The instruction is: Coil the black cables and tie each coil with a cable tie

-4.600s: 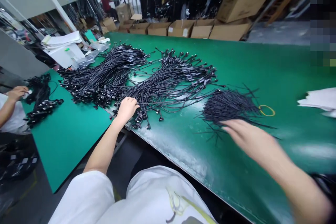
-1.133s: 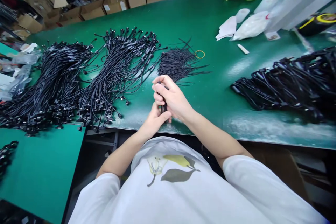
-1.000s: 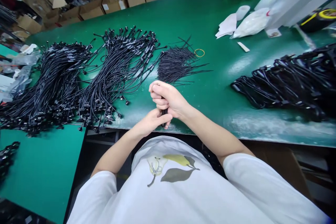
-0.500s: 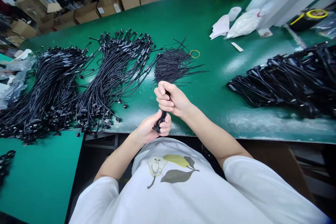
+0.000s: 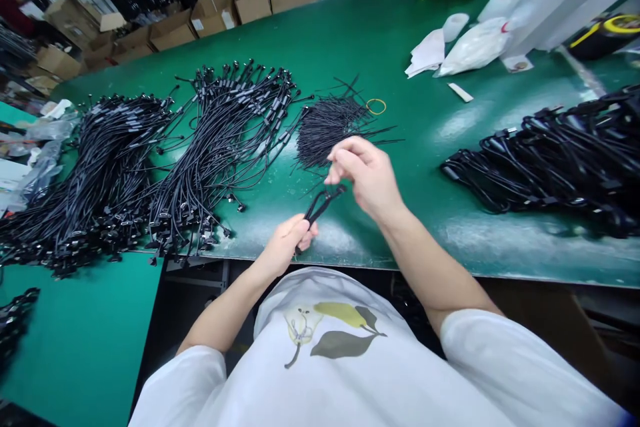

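Left hand clamps looped cable; right hand is near, its blurred grip I cannot tell

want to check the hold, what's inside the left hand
A folded black cable runs into the left hand. Its loop shows beyond the thumb; the stretch inside the grip is covered by fingers and palm, so it can't be seen.
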A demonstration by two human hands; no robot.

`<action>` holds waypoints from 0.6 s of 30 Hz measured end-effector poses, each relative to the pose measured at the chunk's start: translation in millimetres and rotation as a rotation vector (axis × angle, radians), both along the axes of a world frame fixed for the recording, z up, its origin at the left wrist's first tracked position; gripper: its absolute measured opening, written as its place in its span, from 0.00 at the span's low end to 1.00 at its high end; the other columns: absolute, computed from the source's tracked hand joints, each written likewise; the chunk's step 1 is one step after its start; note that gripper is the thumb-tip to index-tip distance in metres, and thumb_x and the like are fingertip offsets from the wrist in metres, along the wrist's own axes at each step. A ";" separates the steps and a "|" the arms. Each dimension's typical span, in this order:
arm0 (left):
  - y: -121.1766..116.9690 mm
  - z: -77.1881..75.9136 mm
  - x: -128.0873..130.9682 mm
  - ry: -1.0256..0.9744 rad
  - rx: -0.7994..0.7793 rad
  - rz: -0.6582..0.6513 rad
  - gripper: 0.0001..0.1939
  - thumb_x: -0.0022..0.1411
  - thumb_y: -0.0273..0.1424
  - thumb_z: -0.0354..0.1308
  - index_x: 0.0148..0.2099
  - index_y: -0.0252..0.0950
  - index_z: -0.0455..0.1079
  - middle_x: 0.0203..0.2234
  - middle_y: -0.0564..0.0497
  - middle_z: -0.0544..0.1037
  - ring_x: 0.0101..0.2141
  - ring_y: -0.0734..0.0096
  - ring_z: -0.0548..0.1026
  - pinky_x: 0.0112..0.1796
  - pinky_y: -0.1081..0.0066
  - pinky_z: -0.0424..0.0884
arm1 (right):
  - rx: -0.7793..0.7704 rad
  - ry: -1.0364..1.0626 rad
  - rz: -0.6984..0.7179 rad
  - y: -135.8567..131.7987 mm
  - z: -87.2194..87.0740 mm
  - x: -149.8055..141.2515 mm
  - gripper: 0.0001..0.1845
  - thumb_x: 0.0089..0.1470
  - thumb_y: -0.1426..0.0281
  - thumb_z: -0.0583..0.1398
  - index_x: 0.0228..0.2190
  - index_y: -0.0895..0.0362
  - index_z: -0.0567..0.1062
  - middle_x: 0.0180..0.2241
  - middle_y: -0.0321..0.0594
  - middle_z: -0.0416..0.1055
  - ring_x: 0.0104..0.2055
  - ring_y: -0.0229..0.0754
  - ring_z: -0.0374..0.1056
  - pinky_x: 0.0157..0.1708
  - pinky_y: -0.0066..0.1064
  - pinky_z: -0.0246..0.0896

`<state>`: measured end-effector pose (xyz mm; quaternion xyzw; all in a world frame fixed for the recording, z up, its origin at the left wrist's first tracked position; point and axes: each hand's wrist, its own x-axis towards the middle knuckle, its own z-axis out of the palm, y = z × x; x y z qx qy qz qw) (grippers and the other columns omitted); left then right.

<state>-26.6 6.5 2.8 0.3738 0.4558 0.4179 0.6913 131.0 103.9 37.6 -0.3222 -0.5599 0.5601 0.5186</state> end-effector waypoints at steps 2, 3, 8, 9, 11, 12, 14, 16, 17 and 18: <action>3.6 -3.1 -6.6 0.262 0.110 0.023 0.20 0.62 0.47 0.53 0.33 0.34 0.66 0.20 0.57 0.59 0.21 0.77 0.56 0.24 0.74 0.53 | 0.396 -0.306 -0.075 -3.1 -1.7 13.0 0.10 0.59 0.61 0.57 0.36 0.54 0.73 0.33 0.39 0.71 0.37 0.40 0.69 0.42 0.38 0.65; 5.5 -3.6 -9.0 0.391 0.161 0.008 0.19 0.64 0.46 0.50 0.33 0.34 0.66 0.20 0.56 0.61 0.22 0.76 0.58 0.26 0.73 0.55 | 0.594 -0.468 -0.028 -7.3 -4.2 17.0 0.10 0.60 0.64 0.55 0.40 0.54 0.73 0.39 0.42 0.72 0.44 0.43 0.68 0.48 0.41 0.62; 9.9 -0.7 -10.3 0.806 0.401 -0.148 0.14 0.67 0.38 0.45 0.34 0.37 0.67 0.27 0.52 0.70 0.29 0.70 0.66 0.34 0.70 0.60 | 1.148 -1.122 0.205 -29.5 -27.2 16.2 0.15 0.63 0.74 0.49 0.46 0.63 0.71 0.36 0.45 0.72 0.40 0.44 0.65 0.38 0.37 0.58; 9.4 -0.8 -9.7 0.827 0.405 -0.177 0.14 0.67 0.37 0.45 0.34 0.37 0.66 0.27 0.52 0.70 0.29 0.69 0.66 0.34 0.70 0.60 | 1.176 -1.199 0.208 -30.5 -31.2 15.7 0.13 0.62 0.75 0.49 0.43 0.64 0.71 0.33 0.44 0.70 0.36 0.43 0.64 0.33 0.35 0.55; 8.7 -2.7 -9.3 0.787 0.348 -0.227 0.14 0.67 0.39 0.46 0.33 0.38 0.65 0.24 0.53 0.68 0.26 0.71 0.65 0.32 0.71 0.60 | 1.218 -1.265 0.233 -28.8 -36.7 17.2 0.12 0.62 0.75 0.49 0.35 0.62 0.71 0.28 0.42 0.67 0.31 0.42 0.60 0.26 0.33 0.47; 9.0 -4.3 -9.7 0.714 0.289 -0.247 0.16 0.67 0.41 0.45 0.33 0.38 0.64 0.23 0.55 0.65 0.23 0.72 0.63 0.30 0.71 0.60 | 1.243 -1.263 0.250 -26.7 -38.5 18.9 0.12 0.62 0.75 0.48 0.32 0.61 0.71 0.27 0.41 0.65 0.29 0.41 0.58 0.26 0.33 0.45; 11.5 -7.7 -11.5 0.512 0.152 -0.288 0.19 0.67 0.46 0.42 0.34 0.37 0.62 0.21 0.57 0.61 0.21 0.75 0.61 0.27 0.72 0.60 | 1.298 -1.225 0.285 -22.5 -41.9 22.1 0.13 0.62 0.76 0.48 0.29 0.59 0.69 0.25 0.40 0.64 0.28 0.40 0.56 0.26 0.34 0.43; 15.9 -10.9 -14.0 0.371 0.068 -0.340 0.21 0.66 0.49 0.42 0.34 0.36 0.62 0.22 0.57 0.61 0.21 0.75 0.61 0.26 0.73 0.61 | 1.319 -1.199 0.316 -20.9 -46.2 23.4 0.13 0.62 0.76 0.49 0.29 0.58 0.69 0.26 0.39 0.64 0.28 0.40 0.56 0.26 0.35 0.41; 18.1 -12.5 -15.1 0.353 0.053 -0.376 0.22 0.66 0.49 0.44 0.33 0.35 0.63 0.22 0.56 0.62 0.22 0.75 0.62 0.27 0.73 0.62 | 1.312 -1.192 0.342 -21.5 -48.6 23.2 0.12 0.61 0.77 0.49 0.29 0.58 0.69 0.26 0.40 0.65 0.28 0.40 0.57 0.26 0.35 0.41; 19.7 -14.3 -15.8 0.363 0.048 -0.413 0.22 0.65 0.49 0.46 0.32 0.35 0.64 0.23 0.55 0.64 0.24 0.75 0.64 0.28 0.73 0.62 | 1.291 -1.190 0.380 -22.7 -50.9 22.9 0.12 0.61 0.76 0.50 0.29 0.58 0.69 0.27 0.40 0.66 0.28 0.40 0.58 0.26 0.34 0.42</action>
